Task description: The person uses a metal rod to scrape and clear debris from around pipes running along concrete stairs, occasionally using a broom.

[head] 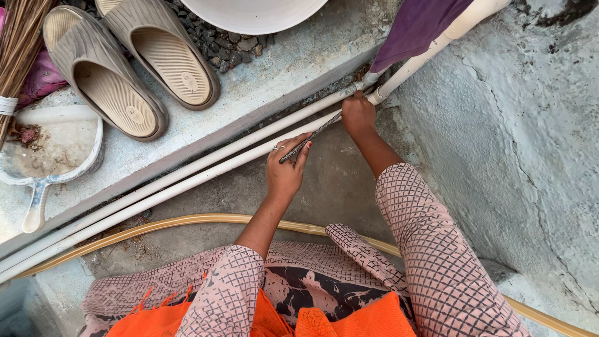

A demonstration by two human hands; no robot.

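Note:
My left hand [286, 170] grips the near end of a thin dark metal blade [310, 137], which runs diagonally up to my right hand [357, 114]. That hand grips the blade's far end and rests against a white plastic pipe [206, 175] close to its elbow joint [377, 97]. The blade lies across the front one of two parallel white pipes that run along the base of a concrete step. There is a ring on one finger of my left hand. My patterned pink sleeves and orange cloth fill the bottom of the view.
A pair of beige slippers [128, 68] lies on the concrete ledge [293, 62]. A dusty white dustpan [53, 156] and a broom [19, 43] are at the left. A white basin [253, 12] is at the top, purple cloth [418, 25] at upper right, and a yellow hose [187, 220] curves near my lap.

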